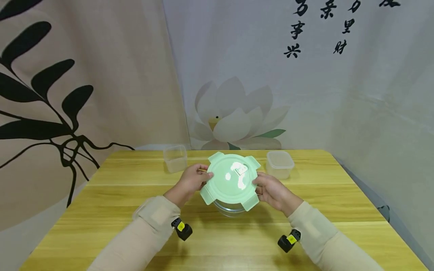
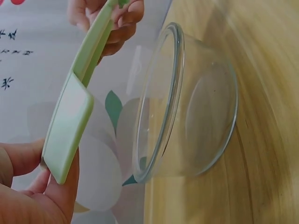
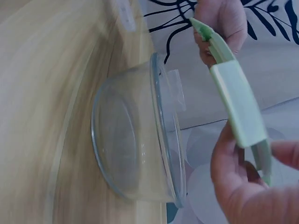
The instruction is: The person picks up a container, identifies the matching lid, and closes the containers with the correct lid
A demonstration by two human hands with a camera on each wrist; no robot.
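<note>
A round mint-green lid (image 1: 230, 180) with flap clips around its rim is held up between both hands. My left hand (image 1: 194, 180) pinches its left edge, thumb on top and fingers beneath. On the opposite edge my right hand (image 1: 274, 189) grips it the same way. Below the lid a round clear glass bowl (image 2: 205, 102) stands upright on the table. Both wrist views show a gap between the lid and the bowl's rim (image 3: 161, 116). From the head view the lid hides most of the bowl.
Two small clear plastic containers stand toward the table's back: one at the left (image 1: 175, 159), one at the right (image 1: 280, 164). The wooden table (image 1: 135, 180) ends at a printed curtain (image 1: 237, 75) behind it. A black camera is strapped to each wrist.
</note>
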